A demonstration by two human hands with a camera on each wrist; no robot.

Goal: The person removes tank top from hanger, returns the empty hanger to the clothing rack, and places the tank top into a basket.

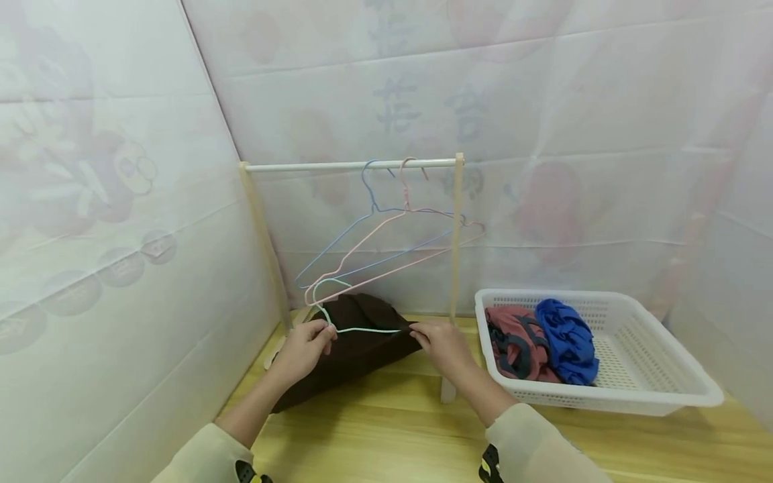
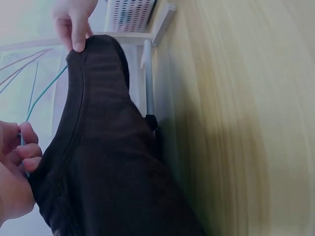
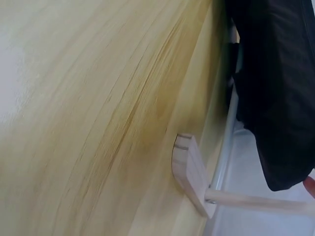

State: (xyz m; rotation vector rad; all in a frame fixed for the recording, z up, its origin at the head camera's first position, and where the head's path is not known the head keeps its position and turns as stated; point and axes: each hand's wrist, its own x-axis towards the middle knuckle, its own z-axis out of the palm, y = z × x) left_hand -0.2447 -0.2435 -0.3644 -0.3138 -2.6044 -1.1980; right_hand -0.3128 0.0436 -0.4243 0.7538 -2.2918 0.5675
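My left hand (image 1: 303,347) pinches a mint-green wire hanger (image 1: 365,330) at the base of its hook. My right hand (image 1: 443,345) pinches the edge of a dark brown garment (image 1: 356,352) at the hanger's right side. That end of the hanger runs in under the cloth, so its tip is hidden. In the left wrist view the garment (image 2: 108,137) hangs between both hands, its seamed edge stretched along the hanger. Only a fingertip of the right hand (image 3: 309,186) shows at the border of the right wrist view, touching the cloth.
Behind the hands stands a rack with a white rail (image 1: 314,166) and wooden posts (image 1: 455,248). A blue hanger (image 1: 338,240) and a pink hanger (image 1: 374,231) hang from it. At right, a white basket (image 1: 664,396) holds red clothing (image 1: 516,335) and blue clothing (image 1: 564,342).
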